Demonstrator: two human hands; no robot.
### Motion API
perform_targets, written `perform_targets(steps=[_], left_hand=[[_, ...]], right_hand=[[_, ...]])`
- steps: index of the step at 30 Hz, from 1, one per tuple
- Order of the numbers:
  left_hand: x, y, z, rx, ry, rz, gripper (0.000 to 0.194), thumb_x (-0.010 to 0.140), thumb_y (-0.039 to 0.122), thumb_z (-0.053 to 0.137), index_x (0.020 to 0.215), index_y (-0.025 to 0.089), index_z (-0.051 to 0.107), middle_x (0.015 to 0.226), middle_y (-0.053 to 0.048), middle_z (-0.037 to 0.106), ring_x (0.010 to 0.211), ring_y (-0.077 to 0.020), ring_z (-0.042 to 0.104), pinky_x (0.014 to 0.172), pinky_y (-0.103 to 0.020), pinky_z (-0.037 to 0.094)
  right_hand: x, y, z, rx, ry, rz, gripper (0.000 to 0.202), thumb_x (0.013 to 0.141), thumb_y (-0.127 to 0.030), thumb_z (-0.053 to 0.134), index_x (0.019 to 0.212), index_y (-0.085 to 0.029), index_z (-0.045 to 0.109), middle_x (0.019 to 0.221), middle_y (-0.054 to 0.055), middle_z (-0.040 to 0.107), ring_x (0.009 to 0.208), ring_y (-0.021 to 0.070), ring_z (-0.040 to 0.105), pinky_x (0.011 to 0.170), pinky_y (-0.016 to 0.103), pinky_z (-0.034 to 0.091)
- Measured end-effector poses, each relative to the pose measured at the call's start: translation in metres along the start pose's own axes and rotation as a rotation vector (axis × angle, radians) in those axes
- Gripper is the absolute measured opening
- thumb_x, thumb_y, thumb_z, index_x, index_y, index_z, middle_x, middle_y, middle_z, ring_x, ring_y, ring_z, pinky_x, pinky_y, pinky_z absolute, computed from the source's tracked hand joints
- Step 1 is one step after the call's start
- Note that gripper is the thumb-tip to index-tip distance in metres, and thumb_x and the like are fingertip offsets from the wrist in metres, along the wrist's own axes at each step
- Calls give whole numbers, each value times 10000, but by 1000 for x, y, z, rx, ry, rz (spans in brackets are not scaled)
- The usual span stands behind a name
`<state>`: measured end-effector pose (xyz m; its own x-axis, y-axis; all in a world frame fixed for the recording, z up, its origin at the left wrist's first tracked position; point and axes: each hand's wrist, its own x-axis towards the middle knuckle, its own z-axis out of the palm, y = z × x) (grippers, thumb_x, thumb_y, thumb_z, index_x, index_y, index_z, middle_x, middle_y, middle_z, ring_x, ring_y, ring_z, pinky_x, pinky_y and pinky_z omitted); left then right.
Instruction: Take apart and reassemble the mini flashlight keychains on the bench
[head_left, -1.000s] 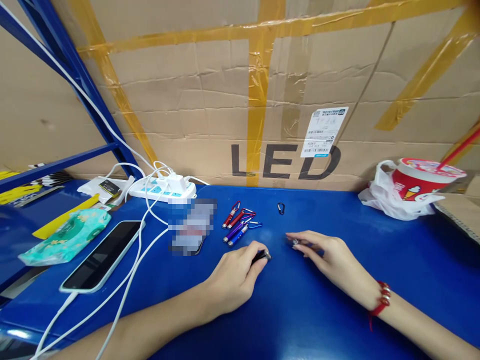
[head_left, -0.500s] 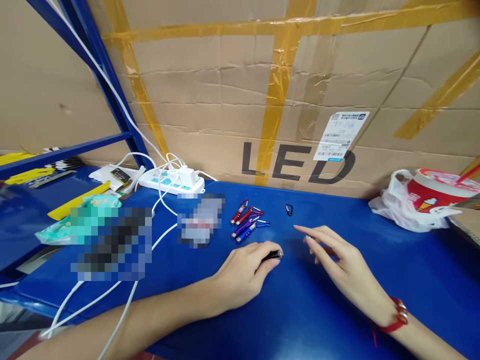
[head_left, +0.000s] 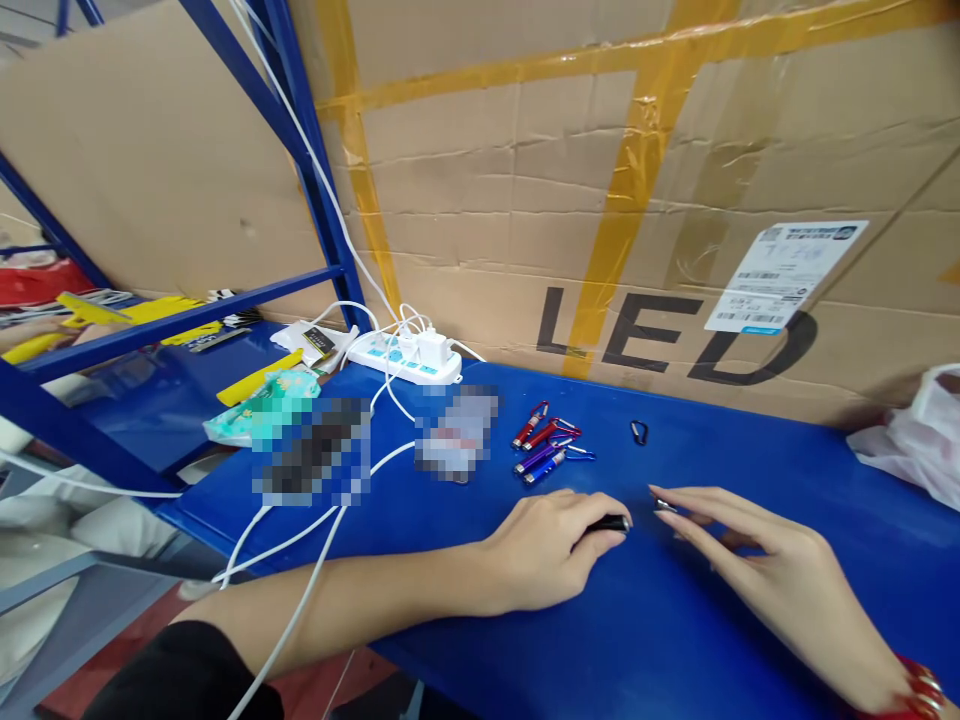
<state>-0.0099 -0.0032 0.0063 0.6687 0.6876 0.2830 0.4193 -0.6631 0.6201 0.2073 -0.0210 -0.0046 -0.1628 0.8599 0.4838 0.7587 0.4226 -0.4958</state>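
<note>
My left hand [head_left: 551,550] is closed round a black cylinder [head_left: 606,524], whose silvery end sticks out between thumb and forefinger. To its right, my right hand [head_left: 757,545] pinches a small dark, shiny piece [head_left: 663,505] between thumb and fingertips, apart from the cylinder. Behind my left hand lie small metal tubes with clips: red ones [head_left: 541,434], a purple one [head_left: 534,459] and a blue one [head_left: 544,468]. A black carabiner clip [head_left: 639,433] rests alone on the blue table [head_left: 675,640].
A white power strip [head_left: 405,360] with plugs and cables stands at the back left. Blurred flat items, a teal packet [head_left: 262,405] and a yellow object [head_left: 259,377] lie on the left. A cardboard box [head_left: 480,200] stands behind; a white plastic bag [head_left: 919,435] is at right.
The view has swung left, so things appear further right. My right thumb and fingers have closed, and a small shiny piece now shows between them. My left hand still holds the black cylinder.
</note>
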Motion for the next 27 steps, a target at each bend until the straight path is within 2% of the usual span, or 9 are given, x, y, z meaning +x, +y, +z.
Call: perform_targets(steps=[6, 10, 13, 19, 25, 27], left_hand=[[-3, 3, 0, 25, -20, -47, 213, 904, 258, 399, 1096, 237, 489, 994, -5, 623, 906, -156, 585, 806, -261, 455], [-4, 2, 2, 20, -44, -47, 205, 908, 271, 388, 1078, 225, 494, 977, -10, 618, 903, -158, 578, 813, -265, 453], [-3, 0, 4, 35, -58, -18, 194, 911, 253, 394, 1065, 210, 503, 969, -16, 617, 908, -161, 567, 817, -263, 445], [0, -3, 5, 31, -97, 14, 190, 916, 210, 392, 1056, 189, 519, 989, -21, 621, 911, -165, 544, 851, -275, 417], [-1, -3, 4, -8, -120, 7, 204, 916, 197, 393, 1057, 155, 534, 983, -43, 609, 918, -167, 516, 855, -270, 415], [-1, -3, 4, -28, -117, -9, 197, 915, 196, 391, 1039, 158, 541, 969, -43, 602, 920, -165, 511, 854, -271, 415]], right_hand=[[1, -1, 3, 75, 1, 68, 316, 779, -482, 524, 901, -243, 692, 919, 39, 690, 661, 174, 663, 500, 222, 555], [-1, -4, 2, 98, -8, 48, 274, 744, -466, 579, 819, -242, 717, 866, 33, 705, 723, 192, 674, 529, 198, 561], [-1, -8, 3, 133, -11, 24, 248, 738, -458, 593, 758, -249, 726, 820, 28, 709, 675, 179, 676, 523, 188, 561], [-1, -10, 4, 133, -7, -25, 197, 707, -441, 642, 660, -264, 716, 718, 11, 700, 625, 166, 658, 613, 216, 562], [1, -22, 2, 319, -66, 101, 226, 733, -422, 625, 694, -219, 716, 672, 34, 653, 452, 111, 567, 387, 181, 475], [0, -25, 2, 372, -81, 161, 230, 740, -414, 622, 706, -204, 712, 688, 40, 646, 442, 102, 555, 365, 179, 446]])
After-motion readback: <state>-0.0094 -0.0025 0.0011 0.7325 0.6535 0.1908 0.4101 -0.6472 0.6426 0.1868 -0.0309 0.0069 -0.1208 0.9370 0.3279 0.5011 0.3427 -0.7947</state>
